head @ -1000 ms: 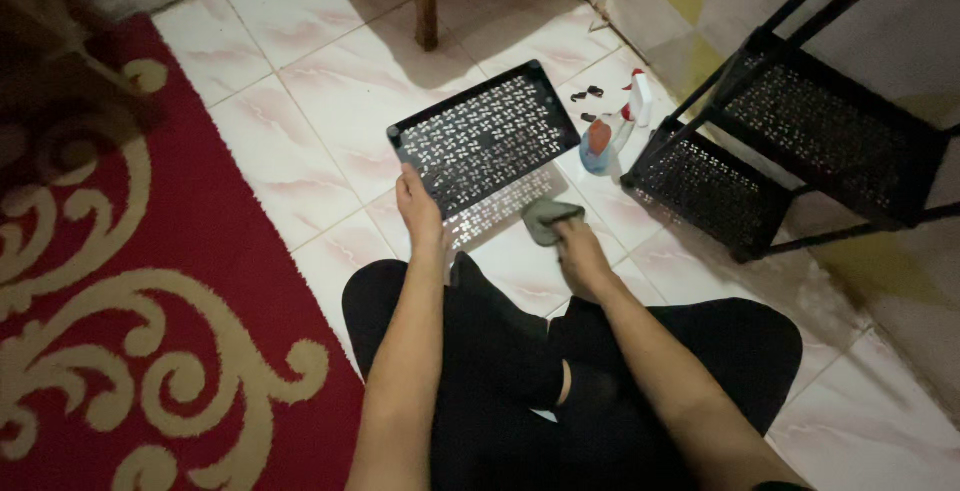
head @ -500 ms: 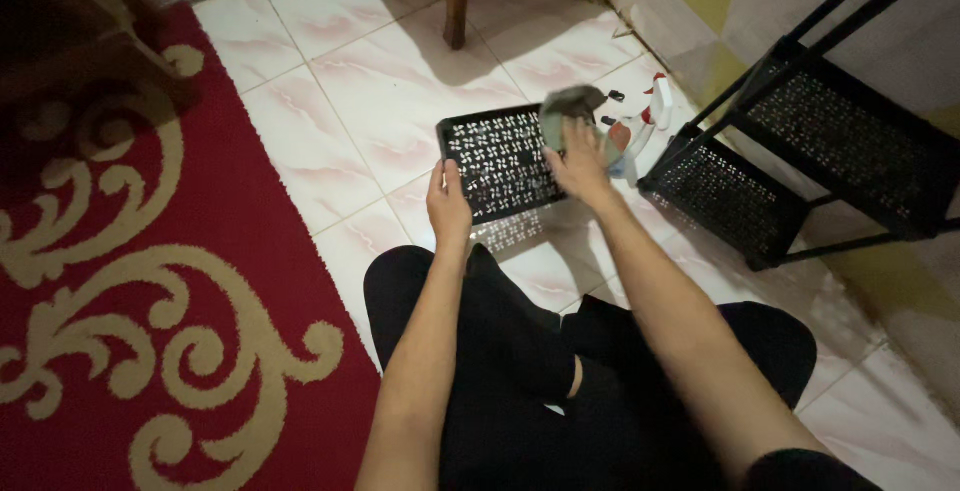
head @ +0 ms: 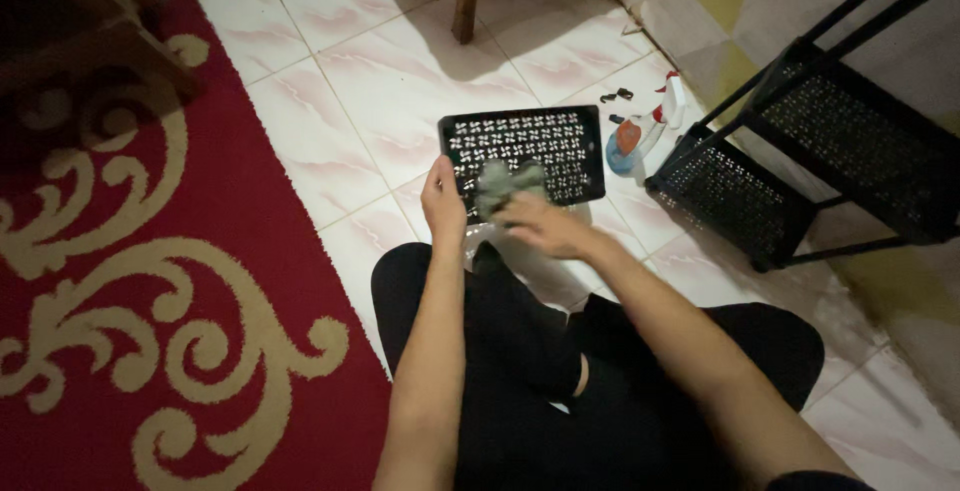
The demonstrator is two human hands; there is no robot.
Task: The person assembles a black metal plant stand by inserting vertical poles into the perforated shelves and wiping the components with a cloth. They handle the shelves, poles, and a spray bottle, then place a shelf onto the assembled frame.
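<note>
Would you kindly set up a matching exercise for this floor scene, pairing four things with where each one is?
Things:
1. grey cloth
2. left hand
3. spray bottle
4. red carpet

Places:
A. lies on the floor between the black perforated tray and the black shelf rack
B. covers the floor on the person's left
C. grips the near left edge of the tray
D. pressed onto the tray under the right hand

Pairs: 1-D, 2-C, 3-A, 4-B
</note>
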